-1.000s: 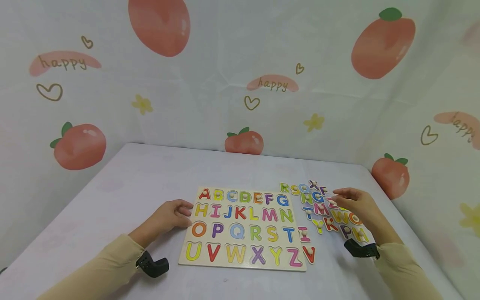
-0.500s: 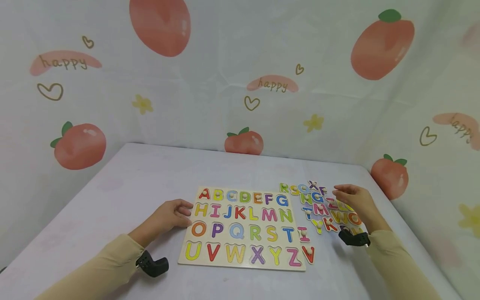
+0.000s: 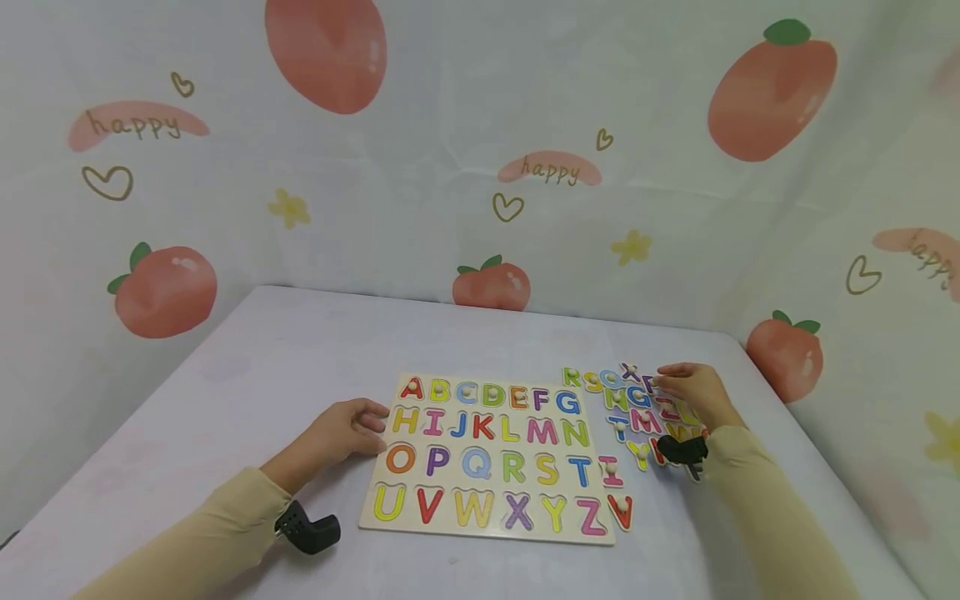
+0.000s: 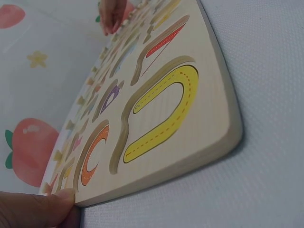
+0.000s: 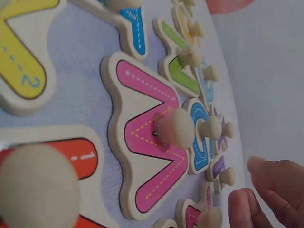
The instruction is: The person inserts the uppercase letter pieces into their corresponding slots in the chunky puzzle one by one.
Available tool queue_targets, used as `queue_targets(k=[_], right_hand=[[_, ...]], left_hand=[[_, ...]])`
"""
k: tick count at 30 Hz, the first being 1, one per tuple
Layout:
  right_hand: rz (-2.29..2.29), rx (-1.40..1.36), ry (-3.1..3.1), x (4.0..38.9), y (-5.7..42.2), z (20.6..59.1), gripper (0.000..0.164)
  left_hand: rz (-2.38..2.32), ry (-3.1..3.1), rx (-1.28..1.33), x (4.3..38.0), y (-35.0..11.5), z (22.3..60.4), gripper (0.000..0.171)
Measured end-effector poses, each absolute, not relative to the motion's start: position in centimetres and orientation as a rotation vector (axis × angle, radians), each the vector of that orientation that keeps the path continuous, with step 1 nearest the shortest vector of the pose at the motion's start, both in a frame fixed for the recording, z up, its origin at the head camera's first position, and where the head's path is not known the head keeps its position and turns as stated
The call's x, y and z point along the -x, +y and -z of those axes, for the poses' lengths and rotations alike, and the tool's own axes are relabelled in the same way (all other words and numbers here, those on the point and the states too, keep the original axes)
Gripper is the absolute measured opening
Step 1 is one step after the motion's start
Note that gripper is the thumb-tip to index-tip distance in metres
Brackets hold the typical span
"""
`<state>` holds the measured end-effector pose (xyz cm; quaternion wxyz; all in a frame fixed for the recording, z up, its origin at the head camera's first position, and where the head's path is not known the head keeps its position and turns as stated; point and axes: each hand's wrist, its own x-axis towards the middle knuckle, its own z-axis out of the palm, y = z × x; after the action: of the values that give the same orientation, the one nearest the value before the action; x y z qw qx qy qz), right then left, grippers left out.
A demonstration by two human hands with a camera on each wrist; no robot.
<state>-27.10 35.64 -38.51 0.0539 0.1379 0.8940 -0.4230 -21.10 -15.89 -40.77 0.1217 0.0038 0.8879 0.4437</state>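
Observation:
A wooden alphabet board (image 3: 495, 486) lies on the table, with knobbed letters seated in its A to E places. My left hand (image 3: 343, 435) rests at the board's left edge, its thumb (image 4: 57, 202) touching the rim in the left wrist view. To the board's right lies a spread of loose knobbed letters, and my right hand (image 3: 699, 393) hovers over their far side. Its bent fingers are apart with nothing between them, close to the purple letter F (image 5: 220, 167). The pink M (image 5: 152, 137) and blue G (image 5: 199, 137) lie near it.
A pink I (image 3: 611, 471) and a red V (image 3: 622, 512) lie along the board's right edge. Farther back are a green R (image 3: 571, 377) and a purple X (image 3: 630, 372). A fruit-printed cloth (image 3: 420, 225) hangs behind the table.
My right hand has shifted left and away from me, toward the purple F, and its wrist now covers some of the nearer letters. The left hand keeps its place at the board.

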Motion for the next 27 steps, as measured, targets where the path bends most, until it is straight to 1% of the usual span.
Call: queue_targets(k=[5,16,27], right_hand=[[1.208,-0.497,2.710,27.57,35.61,38.83,0.047],[1.127,-0.427,2.777,28.02,35.15,38.97,0.038],[1.129,-0.433,2.774,27.89,34.75,38.58,0.032]], left_hand=[[-1.284,2.602,-0.017,21.11,-15.68,40.67,0.049],[-1.265,2.615,-0.009,21.03,-15.67,40.56,0.048],[-1.305,2.596,-0.039,21.03,-15.83,40.51,0.049]])
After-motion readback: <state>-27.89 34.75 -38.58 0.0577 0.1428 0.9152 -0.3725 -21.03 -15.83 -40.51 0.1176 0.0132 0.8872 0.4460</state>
